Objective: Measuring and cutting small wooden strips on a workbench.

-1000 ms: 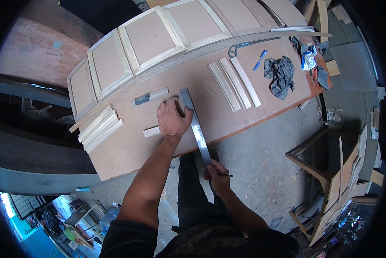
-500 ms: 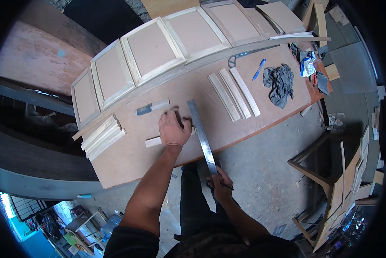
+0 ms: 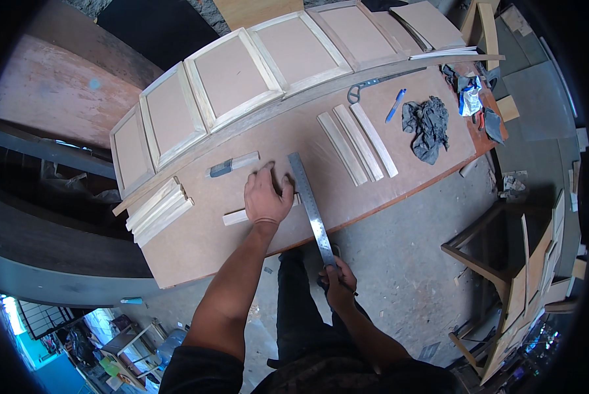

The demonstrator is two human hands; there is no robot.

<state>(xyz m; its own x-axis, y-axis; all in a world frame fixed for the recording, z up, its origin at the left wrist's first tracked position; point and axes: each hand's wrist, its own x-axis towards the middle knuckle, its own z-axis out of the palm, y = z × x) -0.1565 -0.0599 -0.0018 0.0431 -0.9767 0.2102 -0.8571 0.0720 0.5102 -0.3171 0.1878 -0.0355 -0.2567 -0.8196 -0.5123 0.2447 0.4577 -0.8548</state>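
My left hand lies palm down on the work board, thumb and fingers apart. It covers the middle of a short pale wooden strip, whose two ends show on either side. Closed near the board's front edge, my right hand holds a long flat metal blade by its near end. The blade slants away over the board, right of my left hand, and crosses beside the strip's right end. A dark grip shows partly between my right fingers. Beyond my left hand lies another short wooden piece with a dark grey part.
Pale wooden strips lie right of the blade, and a stack of strips lies left. Framed panels line the far side. A handsaw, blue pen and dark crumpled cloth are at the right.
My left hand's fingers have straightened and spread a little on the board. The blade and my right hand have shifted very slightly right.
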